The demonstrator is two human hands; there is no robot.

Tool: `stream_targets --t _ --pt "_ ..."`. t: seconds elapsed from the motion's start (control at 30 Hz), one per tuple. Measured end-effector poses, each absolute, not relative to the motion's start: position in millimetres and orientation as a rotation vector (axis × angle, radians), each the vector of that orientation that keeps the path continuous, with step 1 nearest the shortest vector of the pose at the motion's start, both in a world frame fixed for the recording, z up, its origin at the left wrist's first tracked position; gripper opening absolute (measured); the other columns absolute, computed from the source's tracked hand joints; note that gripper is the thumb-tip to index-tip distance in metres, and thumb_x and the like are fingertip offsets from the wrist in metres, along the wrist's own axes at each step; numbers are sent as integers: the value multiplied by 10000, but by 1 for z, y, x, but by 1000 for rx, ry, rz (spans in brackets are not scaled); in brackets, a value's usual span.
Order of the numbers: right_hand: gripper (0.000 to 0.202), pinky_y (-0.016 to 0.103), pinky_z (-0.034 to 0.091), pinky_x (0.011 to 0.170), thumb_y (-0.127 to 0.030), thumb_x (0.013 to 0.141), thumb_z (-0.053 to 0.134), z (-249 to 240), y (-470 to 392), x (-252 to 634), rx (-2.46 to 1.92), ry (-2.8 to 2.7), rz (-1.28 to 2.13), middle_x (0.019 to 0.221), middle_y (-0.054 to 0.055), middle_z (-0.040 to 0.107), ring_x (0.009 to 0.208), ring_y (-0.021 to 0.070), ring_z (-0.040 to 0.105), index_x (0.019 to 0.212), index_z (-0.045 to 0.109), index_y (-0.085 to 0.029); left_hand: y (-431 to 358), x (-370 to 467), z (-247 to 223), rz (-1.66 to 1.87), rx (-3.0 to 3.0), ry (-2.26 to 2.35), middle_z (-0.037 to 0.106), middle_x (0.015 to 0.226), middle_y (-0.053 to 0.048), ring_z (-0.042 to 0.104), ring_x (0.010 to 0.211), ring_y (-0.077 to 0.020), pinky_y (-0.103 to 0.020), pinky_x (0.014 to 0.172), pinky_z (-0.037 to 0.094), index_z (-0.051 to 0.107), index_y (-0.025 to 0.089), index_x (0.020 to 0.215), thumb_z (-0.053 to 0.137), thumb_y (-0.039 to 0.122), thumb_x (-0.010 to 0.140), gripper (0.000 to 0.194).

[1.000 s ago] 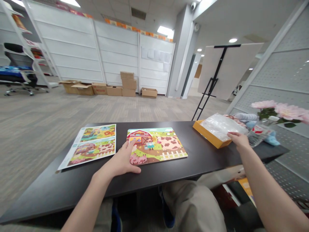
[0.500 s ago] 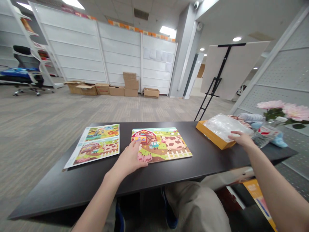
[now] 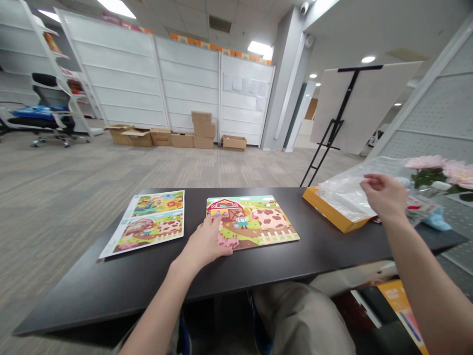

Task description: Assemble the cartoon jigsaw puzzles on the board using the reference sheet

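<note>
A farm picture puzzle (image 3: 258,222) with a red barn and a spotted cow lies flat on the dark table. My left hand (image 3: 209,240) rests on its left side, fingers stretched out over the picture and thumb near the lower edge. At the right, my right hand (image 3: 384,196) is raised above a yellow box (image 3: 328,212), its fingers pinched together on a clear plastic bag (image 3: 345,192). The bag is partly pulled up and spreads behind the hand. Where exactly the fingertips meet the plastic is hard to see.
A printed sheet (image 3: 148,222) with two pictures lies left of the puzzle. Pink flowers (image 3: 432,165) and a light-blue cloth (image 3: 438,219) are at the table's right end. Beyond the table stand an easel (image 3: 332,130) and cardboard boxes (image 3: 203,130).
My right hand has risen from the box, its fingers closing, and the plastic bag has lifted and spread out. My left hand stays on the puzzle. The view has shifted slightly.
</note>
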State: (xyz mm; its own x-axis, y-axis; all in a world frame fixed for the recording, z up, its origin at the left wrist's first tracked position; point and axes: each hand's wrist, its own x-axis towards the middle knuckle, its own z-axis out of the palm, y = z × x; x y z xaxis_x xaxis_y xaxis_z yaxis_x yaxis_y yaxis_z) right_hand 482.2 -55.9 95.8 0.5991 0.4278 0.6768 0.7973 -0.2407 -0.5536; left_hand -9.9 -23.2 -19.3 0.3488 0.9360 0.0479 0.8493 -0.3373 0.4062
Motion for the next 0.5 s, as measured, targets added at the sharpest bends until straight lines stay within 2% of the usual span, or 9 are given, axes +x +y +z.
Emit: stream_targets --t 0.13,0.2,0.3,0.37,0.43,0.5 --pt "296 297 575 768 -259 787 731 115 -59 393 -1459 -1175 -421 869 78 740 764 170 710 1066 731 -159 -22 -9 -16 412 2336 1653 394 1562 -204 523 1296 -457 -525 1034 433 472 237 1434 823 572 591 973" --pt "312 307 590 788 -316 790 748 112 -56 347 -1314 -1225 -294 886 61 736 781 165 715 1061 722 -163 -19 -7 -12 584 2299 1636 470 1507 -196 512 1307 -454 -552 1053 411 521 232 1374 764 659 649 875" --pt "282 347 608 808 -345 830 722 93 -42 284 -1173 -1264 -3 911 50 735 802 171 724 1056 709 -177 -13 -3 -3 955 1992 1483 630 1314 -176 651 1143 -343 -481 987 479 513 203 1344 535 680 872 672" --pt "254 392 615 835 -360 859 698 74 -29 248 -1123 -1333 167 926 46 744 850 195 730 1057 711 -202 -10 -1 3 1118 1664 1306 695 1167 -150 723 943 -268 -410 849 543 441 197 1381 436 682 932 662" --pt "220 417 618 848 -353 885 675 55 -18 215 -1089 -1442 304 929 35 749 861 207 729 1070 720 -241 -7 -2 9 1227 1344 1124 713 1087 -118 735 826 -225 -358 741 564 363 210 1414 487 698 907 715" --pt "200 431 606 888 -313 899 657 38 -12 186 -1054 -1558 364 1016 24 751 914 216 725 1087 725 -292 -4 -6 12 1321 1127 1014 715 1049 -81 727 798 -193 -325 722 569 354 227 1400 652 622 841 747"
